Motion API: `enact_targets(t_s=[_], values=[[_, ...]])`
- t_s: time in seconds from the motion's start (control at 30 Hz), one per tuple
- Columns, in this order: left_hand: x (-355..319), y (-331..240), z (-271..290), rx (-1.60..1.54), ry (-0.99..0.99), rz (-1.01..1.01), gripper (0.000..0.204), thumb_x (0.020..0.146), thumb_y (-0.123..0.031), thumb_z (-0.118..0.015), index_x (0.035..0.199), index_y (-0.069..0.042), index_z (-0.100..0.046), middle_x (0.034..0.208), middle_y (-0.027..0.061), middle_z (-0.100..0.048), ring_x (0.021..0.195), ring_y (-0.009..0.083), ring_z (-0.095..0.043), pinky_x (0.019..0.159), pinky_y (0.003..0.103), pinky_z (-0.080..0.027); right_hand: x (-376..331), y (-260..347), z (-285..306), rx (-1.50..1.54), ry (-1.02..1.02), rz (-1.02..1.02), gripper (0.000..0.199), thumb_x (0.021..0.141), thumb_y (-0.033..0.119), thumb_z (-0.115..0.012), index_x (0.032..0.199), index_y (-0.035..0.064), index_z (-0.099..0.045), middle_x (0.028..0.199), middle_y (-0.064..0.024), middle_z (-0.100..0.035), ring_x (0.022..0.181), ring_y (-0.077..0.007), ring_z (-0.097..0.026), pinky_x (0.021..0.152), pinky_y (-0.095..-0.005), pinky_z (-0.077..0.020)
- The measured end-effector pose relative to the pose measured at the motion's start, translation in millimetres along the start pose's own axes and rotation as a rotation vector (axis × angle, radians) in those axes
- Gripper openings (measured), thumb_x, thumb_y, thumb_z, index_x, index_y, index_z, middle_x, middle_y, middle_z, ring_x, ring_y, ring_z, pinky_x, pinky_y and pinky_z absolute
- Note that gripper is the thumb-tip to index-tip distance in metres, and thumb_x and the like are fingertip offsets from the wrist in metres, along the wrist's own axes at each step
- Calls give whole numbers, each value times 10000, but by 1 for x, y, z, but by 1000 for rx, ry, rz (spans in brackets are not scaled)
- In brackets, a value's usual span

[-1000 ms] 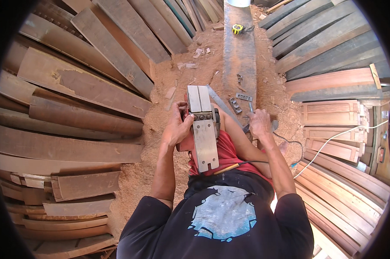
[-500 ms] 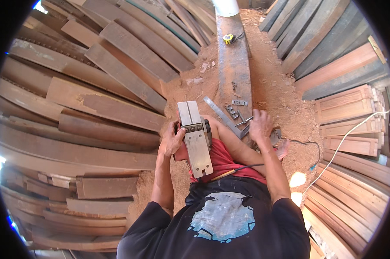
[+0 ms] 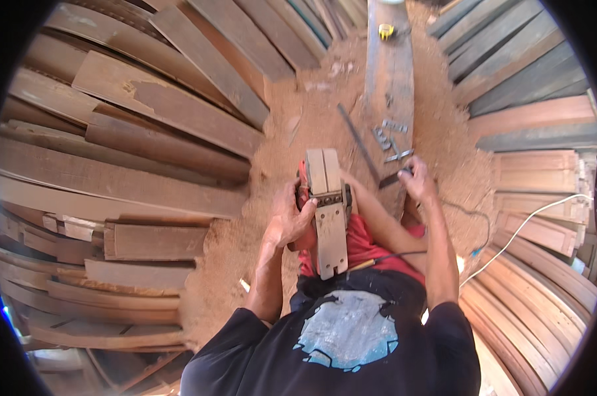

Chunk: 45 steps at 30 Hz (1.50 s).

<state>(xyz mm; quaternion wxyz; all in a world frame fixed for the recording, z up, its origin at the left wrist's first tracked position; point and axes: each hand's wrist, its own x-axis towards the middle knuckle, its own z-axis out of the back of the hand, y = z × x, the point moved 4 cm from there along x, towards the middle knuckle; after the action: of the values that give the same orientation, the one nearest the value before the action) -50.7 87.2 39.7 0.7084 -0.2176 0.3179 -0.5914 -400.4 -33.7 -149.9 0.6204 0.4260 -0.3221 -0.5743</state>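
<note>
Now the left hand (image 3: 290,218) grips the planer (image 3: 327,211) lying upside down on the lap, while the right hand (image 3: 417,181) closes on a dark tool (image 3: 394,178) near the plank (image 3: 391,72)

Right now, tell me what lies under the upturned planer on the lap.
The planer rests base-up on the red shorts, steadied by the left hand. Its body and whatever sits beneath it are covered. The right hand reaches to a dark tool on the plank.
</note>
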Motion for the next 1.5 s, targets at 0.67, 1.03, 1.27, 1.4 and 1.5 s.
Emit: enact_targets(t_s=[0.67, 1.03, 1.27, 1.4, 1.5], values=[[32, 86, 2, -580, 83, 70, 599, 1081, -308, -573, 1521, 89, -491, 1378, 191, -655, 1271, 251, -615, 1089, 388, -493, -123, 53, -59, -127, 6, -220, 419, 970, 326, -749, 1149, -46, -683, 1024, -246, -766, 991, -396, -745, 911, -464, -569], [33, 77, 9, -591, 189, -12, 662, 1003, -284, -600, 1544, 77, -476, 1452, 178, -608, 1315, 264, -577, 1154, 390, -434, -97, 42, -58, -197, 29, -314, 473, 944, 396, -748, 1058, -60, -693, 987, -267, -768, 952, -418, -744, 895, -486, -565], [28, 93, 6, -634, 169, 46, 620, 979, -294, -670, 1465, 58, -517, 1337, 133, -605, 1256, 213, -540, 1119, 371, -430, -147, 121, -14, 124, 83, -275, 369, 1016, 327, -723, 1073, -32, -662, 850, -150, -716, 780, -234, -690, 736, -374, -553], [40, 107, 0, -584, 174, 77, 542, 994, -327, -677, 1356, 57, -551, 1162, 80, -596, 1098, 183, -539, 988, 345, -463, -170, 167, -3, 687, 200, -345, 402, 1104, 400, -652, 1177, 6, -609, 858, -102, -715, 703, -137, -647, 676, -255, -519], [44, 89, 2, -537, 167, 96, 502, 1010, -345, -667, 1293, 54, -560, 1099, 62, -588, 1025, 171, -535, 913, 337, -470, -183, 208, -4, 930, 326, -386, 376, 1102, 369, -656, 1191, 12, -577, 957, -161, -752, 783, -186, -718, 744, -284, -580]])
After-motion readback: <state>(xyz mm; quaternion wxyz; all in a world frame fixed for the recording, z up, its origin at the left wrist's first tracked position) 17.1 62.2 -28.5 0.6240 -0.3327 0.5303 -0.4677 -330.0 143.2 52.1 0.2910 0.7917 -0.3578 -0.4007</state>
